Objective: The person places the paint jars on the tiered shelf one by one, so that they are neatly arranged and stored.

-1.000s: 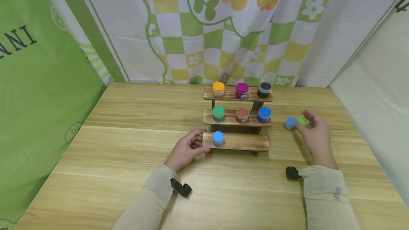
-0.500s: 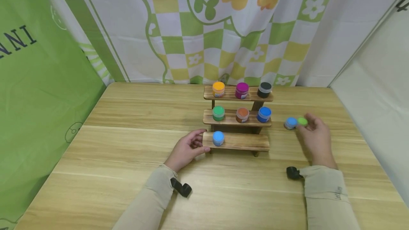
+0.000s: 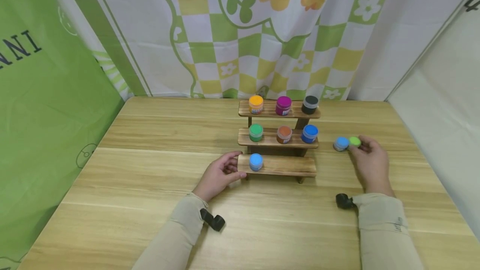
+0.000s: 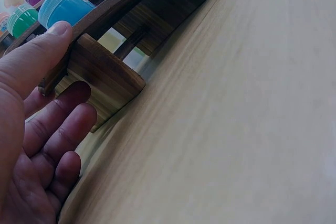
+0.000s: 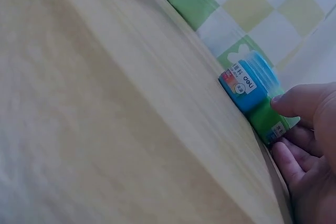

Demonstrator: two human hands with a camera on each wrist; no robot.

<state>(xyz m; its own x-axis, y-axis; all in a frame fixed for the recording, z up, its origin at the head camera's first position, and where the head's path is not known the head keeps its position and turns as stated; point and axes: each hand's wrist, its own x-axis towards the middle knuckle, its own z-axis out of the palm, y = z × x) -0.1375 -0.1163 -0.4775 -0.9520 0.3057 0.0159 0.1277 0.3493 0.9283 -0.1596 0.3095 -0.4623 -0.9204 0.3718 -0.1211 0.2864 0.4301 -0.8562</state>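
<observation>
My left hand (image 3: pixel 221 174) holds the left end of a three-tier wooden display stand (image 3: pixel 288 166) at its lowest shelf. In the left wrist view, the thumb (image 4: pixel 59 30) lies at the shelf's edge beside a light blue paint jar (image 4: pixel 65 8), with the other fingers curled below. Right of the stand, my right hand (image 3: pixel 369 161) grips a light green paint jar (image 3: pixel 354 141) between thumb and fingers; the jar is partly hidden by them. Against it stands another light blue paint jar (image 3: pixel 341 143), labelled and upright on the table, as the right wrist view shows.
Orange (image 3: pixel 256 104), purple (image 3: pixel 283 105) and black (image 3: pixel 310 104) jars line the top shelf. Green (image 3: pixel 256 132), brown (image 3: pixel 284 134) and blue (image 3: pixel 310 133) jars fill the middle one. A patterned curtain (image 3: pixel 262 53) hangs behind the wooden table (image 3: pixel 168 136).
The right hand's fingers have lowered and closed around the light green jar, uncovering more of its lid. The left hand and the stand have stayed in place.
</observation>
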